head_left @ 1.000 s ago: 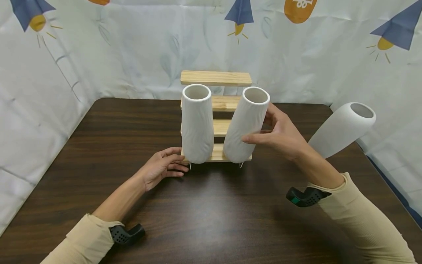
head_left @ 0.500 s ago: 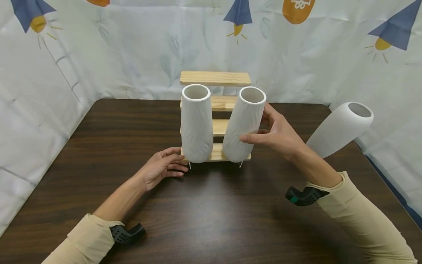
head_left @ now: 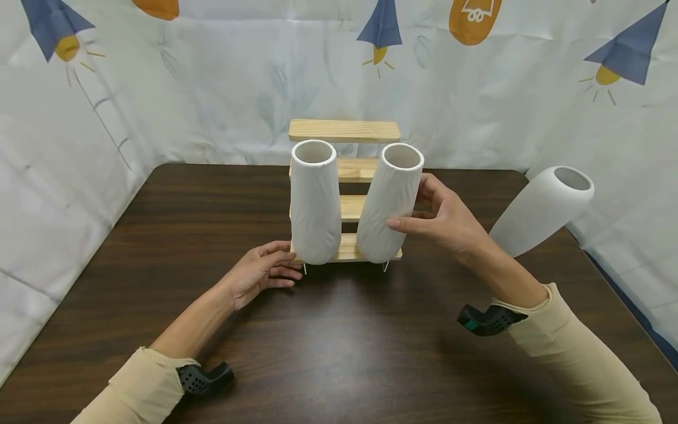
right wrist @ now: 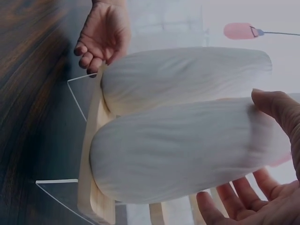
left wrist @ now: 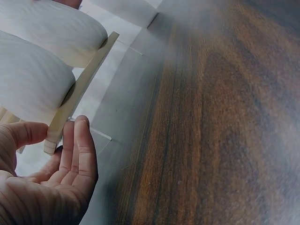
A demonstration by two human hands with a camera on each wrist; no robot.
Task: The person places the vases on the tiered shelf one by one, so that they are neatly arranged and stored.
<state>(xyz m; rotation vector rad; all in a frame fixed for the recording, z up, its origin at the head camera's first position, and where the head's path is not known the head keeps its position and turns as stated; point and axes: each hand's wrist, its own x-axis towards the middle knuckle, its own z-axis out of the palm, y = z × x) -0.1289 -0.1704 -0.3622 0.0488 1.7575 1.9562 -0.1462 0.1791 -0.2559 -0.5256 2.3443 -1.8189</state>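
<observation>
My right hand (head_left: 450, 218) grips a white ribbed vase (head_left: 385, 206), thumb on its front and fingers round its far side. The vase leans to the right, its base on the lowest board of a tiered wooden rack (head_left: 344, 131). Beside it a matching white vase (head_left: 316, 212) stands almost upright on the same board. My left hand (head_left: 265, 268) pinches the left end of that lowest board (left wrist: 77, 93), thumb above and fingers below, as the left wrist view shows. In the right wrist view both vases' bases meet the board (right wrist: 96, 187), and thin wire legs (right wrist: 57, 181) show under it.
A smooth white vase (head_left: 540, 212) stands tilted at the right, partly behind my right forearm. The dark wooden table (head_left: 328, 341) carries everything. A printed white curtain (head_left: 222, 88) hangs behind the table and along both sides.
My right hand has brought the top of the right vase slightly left, so it leans a little less. My left hand keeps its place at the board.
</observation>
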